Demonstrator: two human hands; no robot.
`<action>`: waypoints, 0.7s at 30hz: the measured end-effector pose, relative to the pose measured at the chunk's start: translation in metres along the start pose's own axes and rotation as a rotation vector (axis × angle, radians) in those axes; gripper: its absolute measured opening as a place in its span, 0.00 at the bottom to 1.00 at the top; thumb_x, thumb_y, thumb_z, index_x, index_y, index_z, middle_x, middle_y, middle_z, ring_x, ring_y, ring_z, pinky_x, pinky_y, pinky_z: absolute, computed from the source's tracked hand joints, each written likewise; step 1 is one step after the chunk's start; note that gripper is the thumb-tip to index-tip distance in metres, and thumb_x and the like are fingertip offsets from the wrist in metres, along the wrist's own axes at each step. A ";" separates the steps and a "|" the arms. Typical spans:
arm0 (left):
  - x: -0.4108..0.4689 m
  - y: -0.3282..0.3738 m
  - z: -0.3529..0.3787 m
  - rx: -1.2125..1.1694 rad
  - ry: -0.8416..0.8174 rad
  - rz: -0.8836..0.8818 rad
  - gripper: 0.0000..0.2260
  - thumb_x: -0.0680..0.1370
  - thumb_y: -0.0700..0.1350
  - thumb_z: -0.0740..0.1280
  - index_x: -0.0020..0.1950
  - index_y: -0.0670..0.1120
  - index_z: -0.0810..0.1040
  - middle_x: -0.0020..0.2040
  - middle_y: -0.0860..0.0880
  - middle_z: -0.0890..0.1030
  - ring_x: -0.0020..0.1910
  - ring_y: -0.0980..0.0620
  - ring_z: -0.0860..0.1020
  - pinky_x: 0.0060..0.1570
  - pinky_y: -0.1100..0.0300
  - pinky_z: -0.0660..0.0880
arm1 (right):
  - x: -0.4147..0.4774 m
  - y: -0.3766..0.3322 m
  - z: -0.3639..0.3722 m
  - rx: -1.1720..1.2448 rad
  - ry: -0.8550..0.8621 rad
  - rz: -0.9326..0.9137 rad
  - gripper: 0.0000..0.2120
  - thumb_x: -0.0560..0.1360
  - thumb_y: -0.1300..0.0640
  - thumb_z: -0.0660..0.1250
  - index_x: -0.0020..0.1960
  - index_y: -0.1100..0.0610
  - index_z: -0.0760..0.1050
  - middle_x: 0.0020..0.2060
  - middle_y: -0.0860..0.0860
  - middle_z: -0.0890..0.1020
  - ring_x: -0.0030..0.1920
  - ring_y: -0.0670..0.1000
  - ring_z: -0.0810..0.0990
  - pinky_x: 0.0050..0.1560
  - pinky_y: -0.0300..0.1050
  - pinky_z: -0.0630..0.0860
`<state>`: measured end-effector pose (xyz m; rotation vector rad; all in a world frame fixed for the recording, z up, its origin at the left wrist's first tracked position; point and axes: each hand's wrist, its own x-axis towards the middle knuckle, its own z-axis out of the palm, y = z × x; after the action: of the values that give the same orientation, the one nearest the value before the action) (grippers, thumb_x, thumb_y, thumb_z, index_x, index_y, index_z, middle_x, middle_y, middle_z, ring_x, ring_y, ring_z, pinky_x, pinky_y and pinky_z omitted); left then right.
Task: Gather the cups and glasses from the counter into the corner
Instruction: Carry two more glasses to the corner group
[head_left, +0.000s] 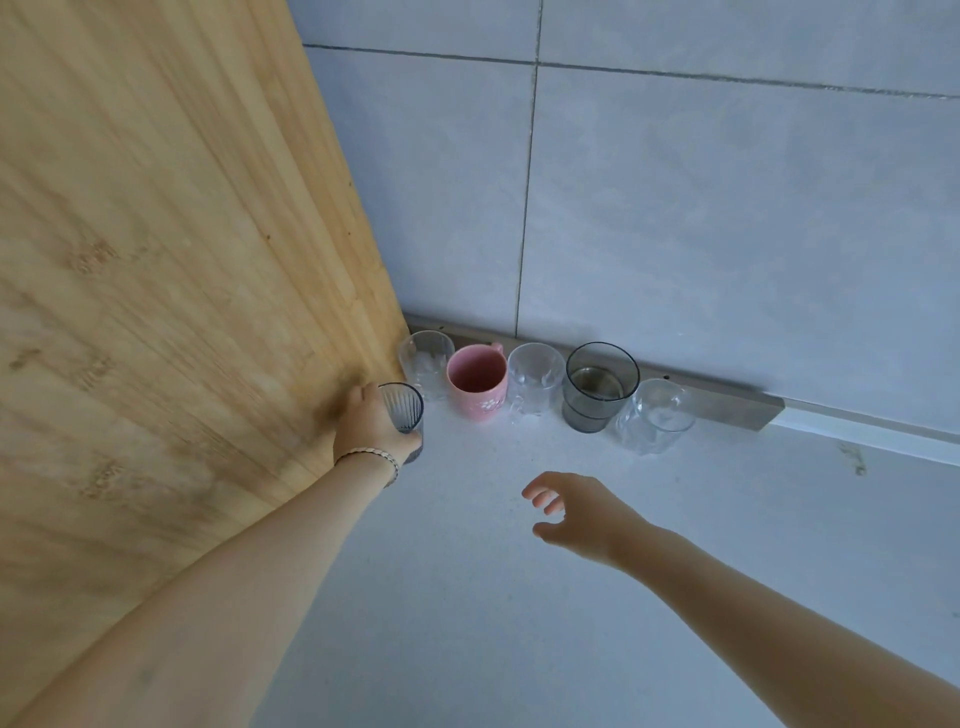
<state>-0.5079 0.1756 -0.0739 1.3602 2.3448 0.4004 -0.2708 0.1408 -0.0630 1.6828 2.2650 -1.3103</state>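
Along the back wall stands a row: a clear glass (427, 361) in the corner, a pink mug (477, 382), another clear glass (535, 376), a dark grey tumbler (600, 385) and a clear faceted glass (655, 415). My left hand (371, 423) is wrapped around a ribbed bluish glass (405, 413) standing on the counter beside the wooden panel, just in front of the corner glass. My right hand (571, 512) hovers over the counter with fingers spread, holding nothing, in front of the row.
A tall wooden panel (171, 270) forms the left wall of the corner. Grey tiles (727, 208) rise behind, with a metal strip (727, 402) at their base. The white counter (519, 597) stretches toward me and to the right.
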 end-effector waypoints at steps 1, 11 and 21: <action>0.003 -0.001 0.001 0.004 -0.004 -0.001 0.30 0.67 0.44 0.74 0.64 0.39 0.66 0.64 0.41 0.68 0.59 0.39 0.74 0.54 0.51 0.74 | 0.000 0.000 -0.001 -0.010 -0.003 0.003 0.16 0.75 0.58 0.66 0.62 0.51 0.73 0.58 0.49 0.78 0.57 0.48 0.76 0.61 0.44 0.75; 0.009 -0.012 0.001 0.435 0.076 0.325 0.31 0.72 0.45 0.71 0.71 0.37 0.63 0.72 0.39 0.66 0.68 0.40 0.65 0.67 0.52 0.63 | -0.012 0.007 -0.006 -0.054 -0.014 0.039 0.15 0.76 0.56 0.65 0.62 0.51 0.73 0.57 0.49 0.78 0.56 0.48 0.76 0.60 0.42 0.74; -0.078 0.036 0.021 0.452 -0.298 0.493 0.19 0.75 0.46 0.64 0.66 0.44 0.69 0.66 0.43 0.73 0.64 0.43 0.73 0.61 0.52 0.72 | -0.055 0.040 -0.019 -0.108 -0.031 0.200 0.17 0.76 0.54 0.63 0.64 0.52 0.71 0.59 0.49 0.78 0.59 0.50 0.76 0.59 0.44 0.72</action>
<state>-0.4353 0.1258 -0.0611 2.0533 1.9031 -0.2115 -0.2073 0.1127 -0.0485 1.7839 2.0471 -1.1427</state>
